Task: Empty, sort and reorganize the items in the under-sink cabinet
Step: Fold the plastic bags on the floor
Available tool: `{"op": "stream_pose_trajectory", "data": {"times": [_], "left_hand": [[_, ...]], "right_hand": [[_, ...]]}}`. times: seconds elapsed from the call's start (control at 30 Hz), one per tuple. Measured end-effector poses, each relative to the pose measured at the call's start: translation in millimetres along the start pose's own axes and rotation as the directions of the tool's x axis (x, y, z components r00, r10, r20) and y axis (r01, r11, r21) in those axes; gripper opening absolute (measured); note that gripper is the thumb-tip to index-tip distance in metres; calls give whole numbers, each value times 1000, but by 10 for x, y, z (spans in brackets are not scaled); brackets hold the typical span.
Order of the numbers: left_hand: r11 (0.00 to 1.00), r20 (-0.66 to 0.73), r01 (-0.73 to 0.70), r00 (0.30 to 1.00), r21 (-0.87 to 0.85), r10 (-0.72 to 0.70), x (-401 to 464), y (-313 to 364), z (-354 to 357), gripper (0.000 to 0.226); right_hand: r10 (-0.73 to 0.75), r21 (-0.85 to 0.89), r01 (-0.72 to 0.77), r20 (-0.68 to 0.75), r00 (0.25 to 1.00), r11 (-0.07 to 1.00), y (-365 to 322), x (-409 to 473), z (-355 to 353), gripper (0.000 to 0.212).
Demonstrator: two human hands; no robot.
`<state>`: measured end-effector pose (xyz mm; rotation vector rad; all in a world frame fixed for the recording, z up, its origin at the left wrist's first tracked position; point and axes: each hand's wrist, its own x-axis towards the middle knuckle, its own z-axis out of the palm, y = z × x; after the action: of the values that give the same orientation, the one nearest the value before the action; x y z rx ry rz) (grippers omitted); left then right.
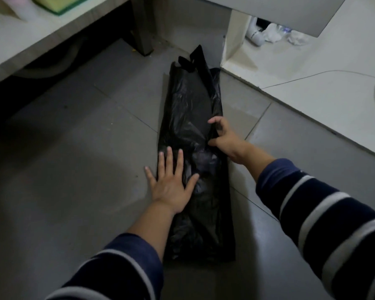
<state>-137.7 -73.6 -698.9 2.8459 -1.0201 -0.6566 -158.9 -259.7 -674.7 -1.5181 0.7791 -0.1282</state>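
Down on the grey tiled floor (78, 148) lay a long black plastic bag (191, 109), flattened lengthwise, with its looped handles pointing away from the person toward the cabinet (232, 48). The left hand (171, 180) lay flat with fingers straight and spread, palm pressing the bag's left edge about midway along, the little finger reaching onto the tile beside it. The right hand (223, 137) was at the bag's right edge, a little farther from the person than the left, its fingers and thumb curled and pinching a fold of the black film. Both forearms came out of dark blue sleeves with pale stripes (325, 204).

The bag's far end stopped just beside the corner of the open under-sink cabinet, whose white door (286, 11) hung across the upper right. Inside the cabinet, at the back, sat some crumpled white plastic (273, 32); exactly what it was could not be told. A counter (30, 42) ran across the upper left, with a green and yellow sponge (59, 4) on it.
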Motion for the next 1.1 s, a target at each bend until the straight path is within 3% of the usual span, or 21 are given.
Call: {"op": "stream_pose_trajectory", "data": {"times": [0.07,0.13,0.23,0.3,0.37,0.5,0.6,0.73,0.8,0.87,0.93,0.97,1.03,1.1], "left_hand": [[998,8,10,1000,55,-11,-19,-1,121,80],[995,-19,8,1000,95,-7,-8,-29,169,84],[992,-13,-8,1000,123,10,-1,-29,155,85],[992,1,-5,1000,126,5,-7,-28,151,85],[991,-5,-2,1000,132,3,-11,-38,147,85],[991,-3,-26,1000,135,27,14,-116,146,88],[976,33,-92,996,196,87,48,-301,102,92],[924,103,-225,974,309,203,186,-741,-142,96],[881,140,-268,963,389,231,300,-897,-358,96],[876,148,-245,968,415,201,385,-924,-540,93],[948,47,-133,991,291,124,387,-813,-578,76],[979,-31,-66,997,194,73,365,-708,-534,69],[997,-158,76,985,31,-70,296,-450,-356,64],[969,-175,224,955,-102,-239,206,-242,-153,68]], "right_hand": [[51,-41,-45,160,986,998,-40,19,-77,59],[106,-91,-88,216,971,992,-131,90,-88,56],[37,-130,-23,106,994,991,-309,213,5,58],[-127,-346,132,36,991,929,-368,270,28,67],[-221,-536,235,91,971,811,-299,294,-21,80],[-53,-714,110,101,993,691,-28,337,-228,93],[-43,-691,54,33,999,720,-41,329,-215,83],[25,-483,-66,-91,996,873,-68,136,-66,70],[46,-495,-86,-93,995,865,-9,-16,-29,68],[-37,-627,-97,-197,980,773,-3,-137,1,66],[-276,-822,-62,-260,925,565,-57,-147,41,59],[-396,-897,13,-182,900,443,-81,-105,80,57],[-509,-941,264,125,852,211,-93,40,218,53],[-425,-872,489,438,792,12,-36,164,431,51]]}}
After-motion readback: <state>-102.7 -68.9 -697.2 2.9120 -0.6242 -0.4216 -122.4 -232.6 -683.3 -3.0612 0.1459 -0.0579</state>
